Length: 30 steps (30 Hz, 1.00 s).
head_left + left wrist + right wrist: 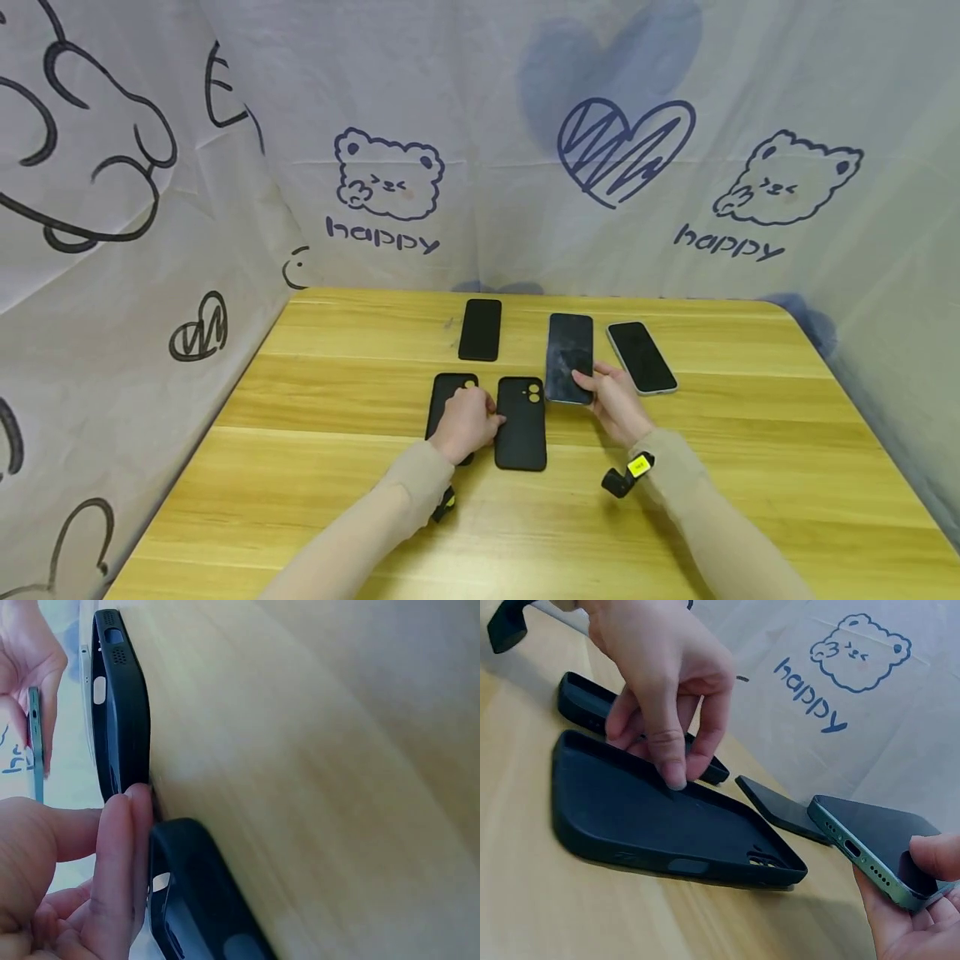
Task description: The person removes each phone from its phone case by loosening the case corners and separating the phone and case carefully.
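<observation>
My left hand point(467, 423) pinches the left side wall of a black phone case point(521, 427) with thumb and fingertips. In the right wrist view that case point(645, 814) lies hollow side up, its camera cutout toward the far end. A second black phone case point(442, 400) lies just left of it, partly hidden under the left hand. My right hand point(617, 403) grips a dark-screened phone point(568, 350) by its lower right part, thumb on the screen and fingers beneath. Its greenish edge with the charging port point(851, 847) shows in the right wrist view.
Farther back on the wooden table point(315, 492) lies a black phone point(480, 330). A phone with a light frame point(642, 357) rests to the right, close beside the right hand. A white printed cloth point(480, 192) hangs behind the table's back edge.
</observation>
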### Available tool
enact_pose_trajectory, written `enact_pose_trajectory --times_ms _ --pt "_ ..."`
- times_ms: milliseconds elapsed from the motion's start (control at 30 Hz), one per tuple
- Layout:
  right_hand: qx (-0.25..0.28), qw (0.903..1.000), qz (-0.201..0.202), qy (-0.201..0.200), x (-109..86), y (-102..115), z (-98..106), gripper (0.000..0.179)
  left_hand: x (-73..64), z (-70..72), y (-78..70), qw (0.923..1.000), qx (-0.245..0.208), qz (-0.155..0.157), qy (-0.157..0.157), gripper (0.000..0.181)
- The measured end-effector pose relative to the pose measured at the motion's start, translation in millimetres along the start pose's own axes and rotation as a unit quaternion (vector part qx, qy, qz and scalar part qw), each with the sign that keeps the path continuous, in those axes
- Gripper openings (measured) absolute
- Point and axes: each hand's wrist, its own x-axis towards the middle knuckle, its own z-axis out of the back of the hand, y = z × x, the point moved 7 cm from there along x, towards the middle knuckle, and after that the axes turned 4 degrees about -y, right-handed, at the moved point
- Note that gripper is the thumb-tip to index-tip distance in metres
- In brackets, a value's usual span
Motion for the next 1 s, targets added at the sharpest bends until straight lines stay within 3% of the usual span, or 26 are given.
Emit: enact_pose_trajectory --times_ms 267,500,767,1000 --pt "-0.033 0.9994 -0.005 -0.006 26.1 8 -8 0.064 -1.5 2.4 -1.8 0.9998 0.010 -0.015 -0.012 0.023" --pt "-0.100 0.9947 -0.003 -0.024 46.3 15 -10 0.062 1.8 3.4 -3.1 0.9989 0.027 -0.035 -0.015 0.024" --pt "-0.087 0.9958 -0.010 -0.024 67.9 10 -10 0.052 2.9 2.8 -3.4 0.9993 0.030 -0.022 0.002 0.025" --pt "-0.095 0.9945 -0.017 -0.039 79.7 2 -9 0.051 1.1 5.0 -6.0 0.9987 0.038 -0.034 -0.010 0.026"
